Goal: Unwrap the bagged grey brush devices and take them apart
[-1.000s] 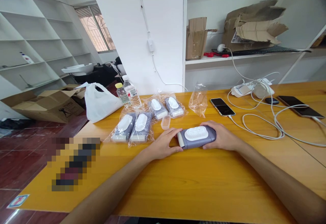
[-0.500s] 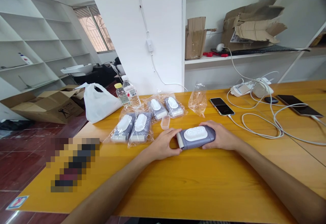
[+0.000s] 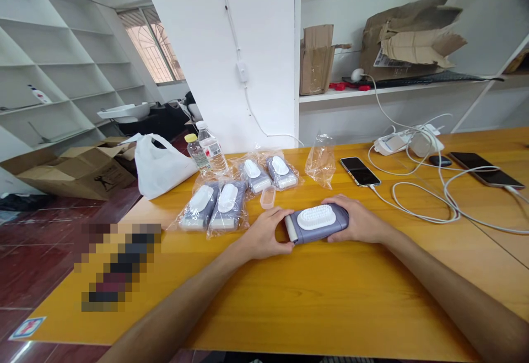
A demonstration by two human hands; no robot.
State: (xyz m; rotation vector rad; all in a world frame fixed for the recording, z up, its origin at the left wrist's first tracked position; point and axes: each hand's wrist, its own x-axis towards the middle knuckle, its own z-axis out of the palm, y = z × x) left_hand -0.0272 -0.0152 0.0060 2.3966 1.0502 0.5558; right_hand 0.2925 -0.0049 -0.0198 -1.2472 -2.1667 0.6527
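Both my hands hold a grey plastic brush unit with a white bristled pad on top, lying flat on the wooden table. My left hand grips its left end, beside a pale roller-like edge. My right hand cups its right end. Just beyond my left hand stands a small clear plastic box. Further left and back lie several similar brush units in clear plastic bags, including one and another.
Bottles and a white plastic bag stand at the table's far edge. To the right lie an empty clear bag, phones and white charging cables. A cardboard box sits on the floor beyond the left edge.
The view has drifted very slightly, and both hands keep the same hold on the brush unit.
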